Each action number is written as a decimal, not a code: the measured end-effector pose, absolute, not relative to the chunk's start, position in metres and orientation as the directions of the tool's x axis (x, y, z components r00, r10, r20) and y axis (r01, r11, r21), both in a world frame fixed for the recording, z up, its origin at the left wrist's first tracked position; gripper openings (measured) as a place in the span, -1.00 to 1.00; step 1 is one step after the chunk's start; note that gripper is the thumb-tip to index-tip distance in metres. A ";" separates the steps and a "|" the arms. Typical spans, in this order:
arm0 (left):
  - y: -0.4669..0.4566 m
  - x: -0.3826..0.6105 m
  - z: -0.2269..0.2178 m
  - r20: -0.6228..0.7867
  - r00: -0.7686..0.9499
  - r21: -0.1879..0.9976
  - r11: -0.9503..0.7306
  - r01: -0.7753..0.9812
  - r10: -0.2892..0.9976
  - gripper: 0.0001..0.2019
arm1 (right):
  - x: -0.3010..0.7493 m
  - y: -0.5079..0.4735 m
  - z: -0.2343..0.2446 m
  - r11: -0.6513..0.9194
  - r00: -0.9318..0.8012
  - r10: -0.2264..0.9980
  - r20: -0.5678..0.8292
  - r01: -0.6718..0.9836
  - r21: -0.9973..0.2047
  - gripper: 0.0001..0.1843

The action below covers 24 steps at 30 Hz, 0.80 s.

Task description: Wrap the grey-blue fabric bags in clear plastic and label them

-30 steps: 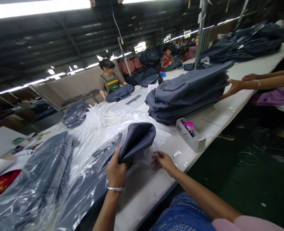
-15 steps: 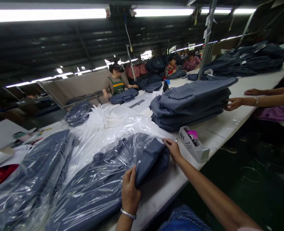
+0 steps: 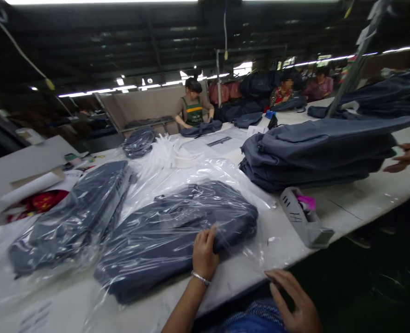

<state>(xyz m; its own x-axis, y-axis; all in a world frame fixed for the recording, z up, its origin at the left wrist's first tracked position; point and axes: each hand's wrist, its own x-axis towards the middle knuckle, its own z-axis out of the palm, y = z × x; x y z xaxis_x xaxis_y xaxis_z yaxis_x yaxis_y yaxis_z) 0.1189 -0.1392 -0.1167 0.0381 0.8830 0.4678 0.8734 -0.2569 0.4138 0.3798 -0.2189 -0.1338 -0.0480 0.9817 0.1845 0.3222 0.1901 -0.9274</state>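
Observation:
A blue-grey backpack (image 3: 177, 226) lies on the table inside a clear plastic bag (image 3: 238, 247), which covers its whole visible length. My left hand (image 3: 205, 254), with a silver bracelet at the wrist, grips the plastic along the backpack's near side, its fingers closed. At the table's front edge is my right hand (image 3: 295, 298), thumb and fingers apart, its fingertips close to the loose end of the plastic. Whether they touch it I cannot tell. A second wrapped backpack (image 3: 76, 212) lies to the left.
Behind the wrapped backpack spreads a pile of clear plastic bags (image 3: 194, 169). A stack of backpacks (image 3: 316, 152) stands at right, with a grey bin (image 3: 304, 224) before it. A co-worker's hand (image 3: 408, 157) is beside the stack. Another person (image 3: 194, 108) works across the table.
The plastic now covers the backpack's right end, which stuck out before. My right hand has left that end and come down towards me. The view has swung left.

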 end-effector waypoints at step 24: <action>-0.347 -0.103 -0.122 0.384 -0.704 0.598 0.420 0.683 0.597 -0.59 | 0.124 -0.179 -0.126 -0.676 -0.872 0.390 -0.295 -0.053 -0.735 -0.40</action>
